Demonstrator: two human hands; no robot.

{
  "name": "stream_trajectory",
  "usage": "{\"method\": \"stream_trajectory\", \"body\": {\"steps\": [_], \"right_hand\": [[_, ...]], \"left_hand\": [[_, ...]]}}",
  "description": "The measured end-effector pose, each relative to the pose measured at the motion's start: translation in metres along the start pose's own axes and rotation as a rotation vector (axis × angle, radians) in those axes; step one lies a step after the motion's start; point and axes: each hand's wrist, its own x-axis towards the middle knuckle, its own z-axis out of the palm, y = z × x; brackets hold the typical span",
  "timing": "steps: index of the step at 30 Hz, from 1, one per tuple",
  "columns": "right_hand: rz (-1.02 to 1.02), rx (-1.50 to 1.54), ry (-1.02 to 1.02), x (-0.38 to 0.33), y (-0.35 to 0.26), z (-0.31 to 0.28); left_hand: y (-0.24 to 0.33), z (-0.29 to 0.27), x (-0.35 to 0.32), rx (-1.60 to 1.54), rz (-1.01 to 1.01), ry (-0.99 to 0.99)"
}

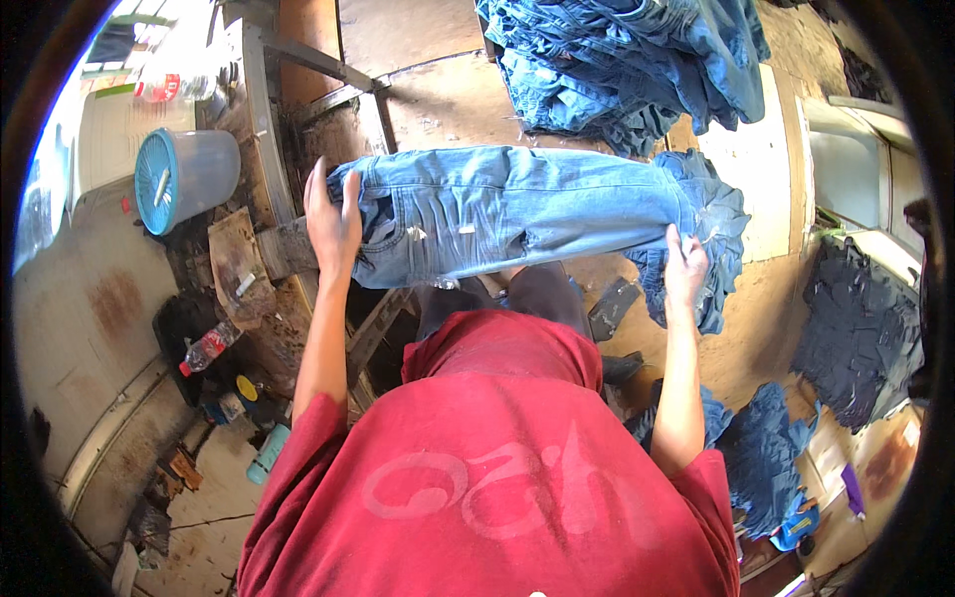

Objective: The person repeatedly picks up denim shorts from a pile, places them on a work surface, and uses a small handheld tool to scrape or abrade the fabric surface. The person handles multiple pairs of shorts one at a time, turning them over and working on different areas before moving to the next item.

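Here, left hand [336, 227] half-open on blue jeans [572, 199], right hand [685, 267] pinch-tight.

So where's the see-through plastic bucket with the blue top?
In the head view, that bucket is at the upper left, left of the bare left hand and below a clear plastic bottle with a red label.

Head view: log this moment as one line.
left hand: at jeans, left end | right hand: gripping jeans, right end | beyond: denim pile
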Motion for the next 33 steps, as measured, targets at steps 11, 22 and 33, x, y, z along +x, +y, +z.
{"method": "stream_trajectory", "body": {"steps": [11, 22, 33], "right_hand": [[0.169, -0.011, -0.348, 0.034, 0.002, 0.016], [-0.108, -0.324, -0.104, 0.146, 0.021, -0.007], [0.240, 0.171, 0.236, -0.071, 0.003, 0.020]], "left_hand": [[0.011, -0.001, -0.205, -0.329, -0.540, -0.083], [0.048, 0.013, 0.012, -0.425, 0.361, -1.009], [0.100, 0.043, 0.002, -0.237, 0.347, -1.043]]}}
